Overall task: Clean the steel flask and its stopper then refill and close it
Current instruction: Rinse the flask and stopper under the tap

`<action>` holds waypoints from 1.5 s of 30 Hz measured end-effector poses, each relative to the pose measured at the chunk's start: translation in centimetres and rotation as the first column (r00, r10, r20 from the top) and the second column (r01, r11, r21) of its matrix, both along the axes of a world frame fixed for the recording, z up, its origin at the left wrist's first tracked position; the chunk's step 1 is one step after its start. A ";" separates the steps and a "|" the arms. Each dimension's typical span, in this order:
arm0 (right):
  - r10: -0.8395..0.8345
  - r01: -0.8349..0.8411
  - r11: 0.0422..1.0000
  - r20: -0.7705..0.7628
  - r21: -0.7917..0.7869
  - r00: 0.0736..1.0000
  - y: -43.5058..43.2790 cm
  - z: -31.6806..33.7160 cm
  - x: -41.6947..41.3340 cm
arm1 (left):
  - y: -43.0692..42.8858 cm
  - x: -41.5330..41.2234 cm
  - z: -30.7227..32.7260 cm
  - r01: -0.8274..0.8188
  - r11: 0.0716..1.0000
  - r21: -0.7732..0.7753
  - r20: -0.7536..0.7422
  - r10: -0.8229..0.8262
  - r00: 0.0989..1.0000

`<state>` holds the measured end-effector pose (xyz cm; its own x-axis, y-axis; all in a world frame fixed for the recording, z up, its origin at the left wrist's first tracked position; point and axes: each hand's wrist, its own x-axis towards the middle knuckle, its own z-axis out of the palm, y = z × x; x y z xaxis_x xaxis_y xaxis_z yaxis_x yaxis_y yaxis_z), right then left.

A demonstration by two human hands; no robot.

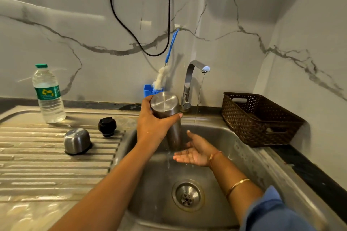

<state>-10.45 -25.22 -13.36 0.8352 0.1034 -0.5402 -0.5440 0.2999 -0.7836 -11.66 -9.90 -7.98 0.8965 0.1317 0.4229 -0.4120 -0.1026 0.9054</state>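
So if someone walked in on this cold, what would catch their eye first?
The steel flask, gripped upside down over the sink by the left hand, draining onto the open right hand held beneath it. Then the thin stream running from the tap behind, and the black stopper and steel cup sitting on the drainboard to the left.

No wording can be read. Print is seen on the green label of the plastic water bottle, but it is too blurred.
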 end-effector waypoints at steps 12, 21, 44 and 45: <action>0.253 0.258 0.757 0.634 -0.600 0.731 0.8 -0.8 0.1 | 2.3 0.3 1.2 0.078 0.936 0.344 -0.200 -0.008 0.980; 0.053 0.231 0.883 0.575 -0.408 0.816 2.4 1.8 -0.1 | 2.0 -0.1 4.0 0.051 0.954 0.295 0.012 -0.057 0.998; 0.210 0.011 0.863 0.377 -0.506 0.902 4.8 3.4 -3.4 | 2.4 -1.3 1.6 -0.056 0.880 0.472 -0.070 0.101 0.992; 0.221 0.048 0.839 0.421 -0.541 0.880 5.1 3.4 -3.4 | 2.4 -1.5 1.4 -0.055 0.878 0.475 -0.082 0.107 0.991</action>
<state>-13.89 -20.13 -9.93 0.9952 0.0030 -0.0974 -0.0934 -0.2575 -0.9618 -13.15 -7.49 -6.54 0.9331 0.0140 0.3592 -0.2913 -0.5563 0.7783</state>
